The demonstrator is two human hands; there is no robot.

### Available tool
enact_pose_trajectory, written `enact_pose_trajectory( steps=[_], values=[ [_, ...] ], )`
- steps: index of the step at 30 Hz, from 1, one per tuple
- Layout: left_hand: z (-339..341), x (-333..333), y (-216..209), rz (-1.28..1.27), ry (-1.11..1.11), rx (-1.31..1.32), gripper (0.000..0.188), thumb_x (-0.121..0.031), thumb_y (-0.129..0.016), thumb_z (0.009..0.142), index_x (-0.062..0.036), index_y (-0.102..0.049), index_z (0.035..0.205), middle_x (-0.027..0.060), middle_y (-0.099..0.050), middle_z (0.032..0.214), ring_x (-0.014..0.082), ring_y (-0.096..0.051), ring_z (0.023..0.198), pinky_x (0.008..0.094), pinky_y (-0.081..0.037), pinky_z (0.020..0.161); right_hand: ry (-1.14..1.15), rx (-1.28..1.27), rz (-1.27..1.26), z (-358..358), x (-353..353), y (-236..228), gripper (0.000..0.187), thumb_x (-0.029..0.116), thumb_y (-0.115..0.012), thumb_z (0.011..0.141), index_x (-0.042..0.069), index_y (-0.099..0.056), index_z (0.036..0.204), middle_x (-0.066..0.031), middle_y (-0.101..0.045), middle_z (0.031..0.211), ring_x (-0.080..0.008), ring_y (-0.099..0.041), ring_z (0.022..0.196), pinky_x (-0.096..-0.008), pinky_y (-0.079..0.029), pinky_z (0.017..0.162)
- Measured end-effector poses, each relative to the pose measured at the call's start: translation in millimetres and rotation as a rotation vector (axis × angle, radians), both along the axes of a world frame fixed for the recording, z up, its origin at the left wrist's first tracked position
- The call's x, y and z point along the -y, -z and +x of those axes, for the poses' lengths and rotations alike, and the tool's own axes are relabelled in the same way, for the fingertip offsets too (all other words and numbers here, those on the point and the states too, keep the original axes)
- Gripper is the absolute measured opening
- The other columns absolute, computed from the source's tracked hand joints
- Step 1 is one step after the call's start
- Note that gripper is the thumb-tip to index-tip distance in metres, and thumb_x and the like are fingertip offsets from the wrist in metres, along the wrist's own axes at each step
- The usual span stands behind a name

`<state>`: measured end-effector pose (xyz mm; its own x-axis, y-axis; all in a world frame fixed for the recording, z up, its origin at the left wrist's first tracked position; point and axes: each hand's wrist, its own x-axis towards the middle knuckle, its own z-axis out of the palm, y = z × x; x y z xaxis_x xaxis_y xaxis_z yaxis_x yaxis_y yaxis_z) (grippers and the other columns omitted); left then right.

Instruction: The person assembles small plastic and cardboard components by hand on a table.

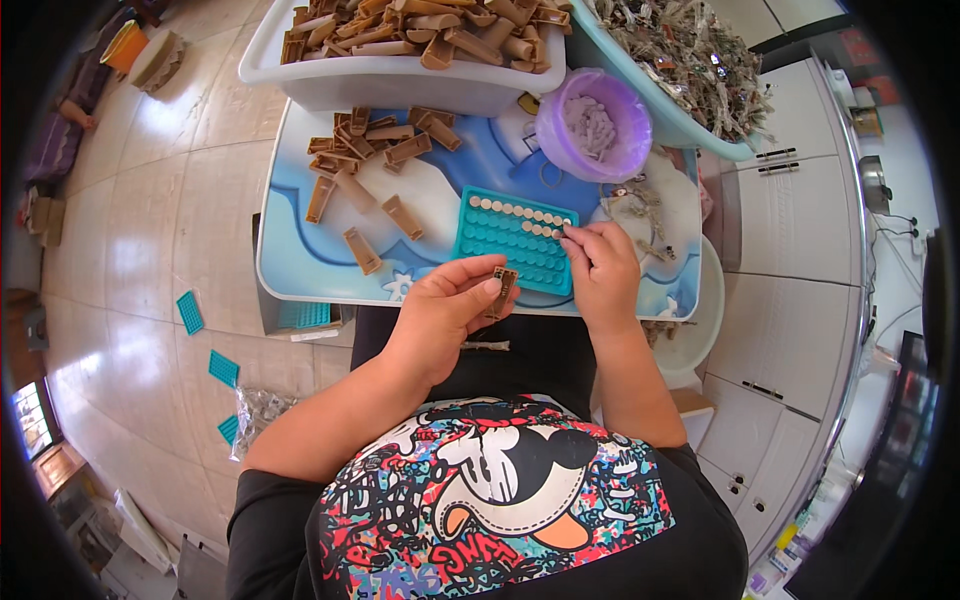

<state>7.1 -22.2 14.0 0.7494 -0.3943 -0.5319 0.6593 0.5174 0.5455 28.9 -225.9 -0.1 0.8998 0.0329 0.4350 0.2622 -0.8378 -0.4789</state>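
Observation:
My left hand (440, 308) is closed around a small brown plastic casing (504, 285), held upright in front of my body with its hollow side showing. Just beyond it, a teal tray (478, 250) with rows of round pockets lies on the table. Small pale discs (508, 209) fill its far row and part of the second row. At that second row's right end, my right hand (605, 270) has thumb and forefinger pinched together on one of the discs; the fingertips partly cover it. Several more brown casings (401, 217) lie loose left of the tray.
A white tub (400, 88) heaped with brown casings stands at the far side. Right of it are a purple bowl (548, 132) of pale pieces and a light-blue basin (735, 148) of tangled wired parts. Loose wires (650, 215) lie at the table's right. More teal trays (223, 367) are on the floor.

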Motion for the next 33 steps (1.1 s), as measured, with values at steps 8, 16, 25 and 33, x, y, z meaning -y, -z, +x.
enact_pose_trajectory(
  steps=[8, 16, 25, 33],
  values=[
    [2, 2, -2, -0.013, -0.013, -0.016, 0.029, -0.007, -0.052, 0.091, 0.0029, -0.051, 0.118, 0.0115, -0.062, 0.104, 0.0197, -0.062, 0.093, 0.0334, -0.052, 0.083, -0.021, -0.089, 0.115, -3, -9, -13, 0.012, 0.006, -0.070, 0.068, 0.004, -0.060, 0.074, -0.0087, -0.056, 0.074, -0.0273, -0.055, 0.071, -0.0359, -0.044, 0.062],
    [3, 2, -3, -0.010, -0.025, -0.018, 0.026, -0.008, -0.054, 0.090, 0.0023, -0.054, 0.115, 0.0108, -0.062, 0.101, 0.0192, -0.063, 0.089, 0.0327, -0.052, 0.081, -0.317, 0.042, 0.151, -13, -40, -30, 0.017, 0.004, -0.072, 0.065, 0.006, -0.059, 0.075, -0.0077, -0.056, 0.073, -0.0255, -0.054, 0.066, -0.0352, -0.041, 0.058],
    [5, 2, -3, 0.004, -0.036, -0.021, 0.027, -0.007, -0.054, 0.090, 0.0029, -0.053, 0.115, 0.0122, -0.063, 0.102, 0.0198, -0.063, 0.090, 0.0329, -0.052, 0.082, -0.144, 0.029, 0.153, 0, -16, -18, 0.013, 0.003, -0.070, 0.068, 0.002, -0.064, 0.080, -0.0082, -0.056, 0.074, -0.0262, -0.054, 0.068, -0.0350, -0.043, 0.060],
    [6, 1, 0, -0.012, -0.046, -0.010, 0.028, -0.006, -0.054, 0.090, 0.0035, -0.052, 0.116, 0.0136, -0.062, 0.104, 0.0209, -0.063, 0.092, 0.0337, -0.052, 0.082, -0.090, 0.059, -0.054, 10, -8, -8, 0.014, 0.006, -0.071, 0.067, 0.002, -0.065, 0.079, -0.0072, -0.055, 0.075, -0.0250, -0.054, 0.071, -0.0356, -0.044, 0.062]
  ],
)
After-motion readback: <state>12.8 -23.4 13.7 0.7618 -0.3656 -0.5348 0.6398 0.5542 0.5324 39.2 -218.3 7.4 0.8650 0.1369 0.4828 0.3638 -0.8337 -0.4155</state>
